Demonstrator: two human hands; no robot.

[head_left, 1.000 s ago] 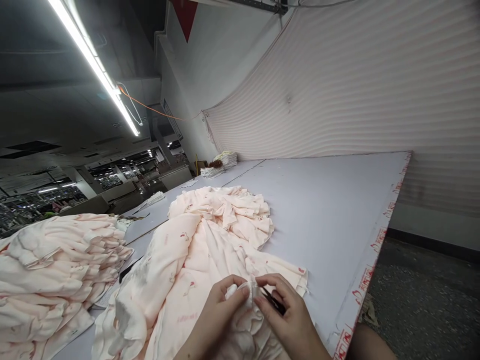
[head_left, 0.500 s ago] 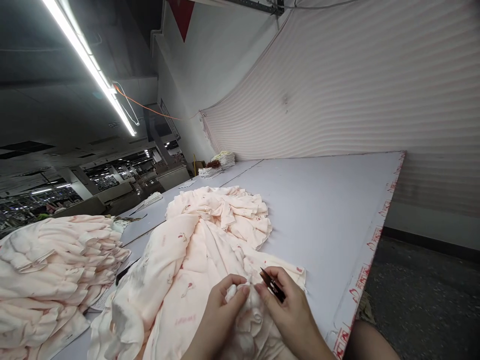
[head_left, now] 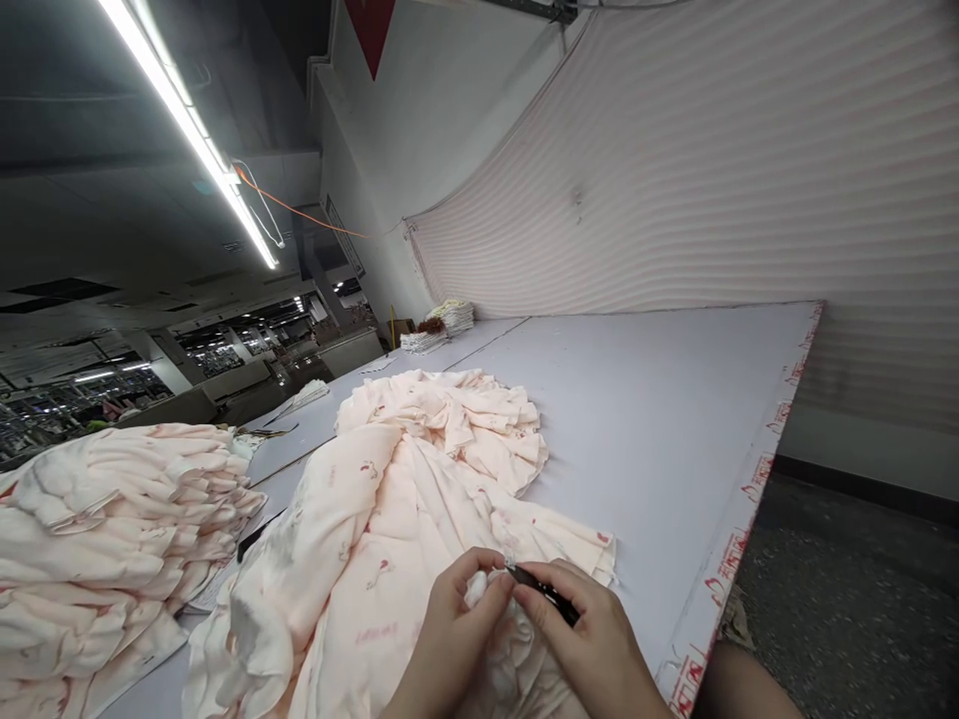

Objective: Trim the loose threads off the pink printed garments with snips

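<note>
A pale pink garment (head_left: pixel 390 559) with small printed figures lies bunched across the table in front of me. My left hand (head_left: pixel 469 609) pinches a gathered bit of its cloth between thumb and fingers. Close beside it, my right hand (head_left: pixel 580 619) is closed around small dark thread snips (head_left: pixel 546 589). The tip of the snips points left and meets the cloth edge at my left fingertips. Whether the blades are apart cannot be made out. Below both hands, folds of the garment hang toward me.
A tall heap of similar pink garments (head_left: pixel 112 539) stands at the left. Folded cloth stacks (head_left: pixel 450 318) sit at the far end of the grey table (head_left: pixel 636 419). Red-printed tape (head_left: pixel 756 489) runs along its right edge. A striped cloth sheet (head_left: pixel 674 180) hangs behind.
The snips have swung from pointing up and left, apart from the cloth, to lying lower with their tip at the pinched cloth. My hands have come together; the view has shifted slightly.
</note>
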